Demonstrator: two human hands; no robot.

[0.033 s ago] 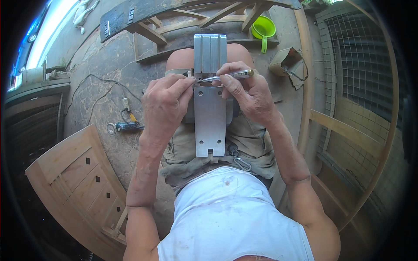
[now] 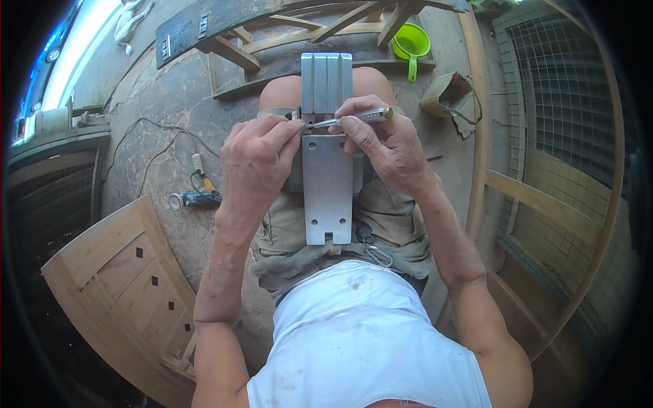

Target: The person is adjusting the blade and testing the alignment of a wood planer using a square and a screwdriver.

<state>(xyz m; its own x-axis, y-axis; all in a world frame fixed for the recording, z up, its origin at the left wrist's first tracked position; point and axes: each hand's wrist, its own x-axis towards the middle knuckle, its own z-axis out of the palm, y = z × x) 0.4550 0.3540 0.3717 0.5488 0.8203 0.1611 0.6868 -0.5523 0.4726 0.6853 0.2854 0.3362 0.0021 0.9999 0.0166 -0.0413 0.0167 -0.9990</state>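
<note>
An upside-down silver metal tool that looks like an electric planer (image 2: 328, 183) rests across my thighs. It has a grooved front shoe, a flat rear plate with corner screws, and a slot between them. At the slot's left end, my left hand (image 2: 257, 155) is closed with thumb and fingertips pinched; whatever is in the pinch is too small and covered to make out. My right hand (image 2: 386, 146) grips a slim screwdriver (image 2: 373, 115) with a clear handle. Its shaft points left into the slot, the tip close to my left fingertips.
A small angle grinder (image 2: 196, 198) with a cord lies on the floor at left. Beyond it leans a wooden door panel (image 2: 112, 255). Ahead are a wooden trestle (image 2: 286, 41), a green dipper (image 2: 411, 43) and a cut-open container (image 2: 445, 95). A wooden frame (image 2: 544, 202) stands at right.
</note>
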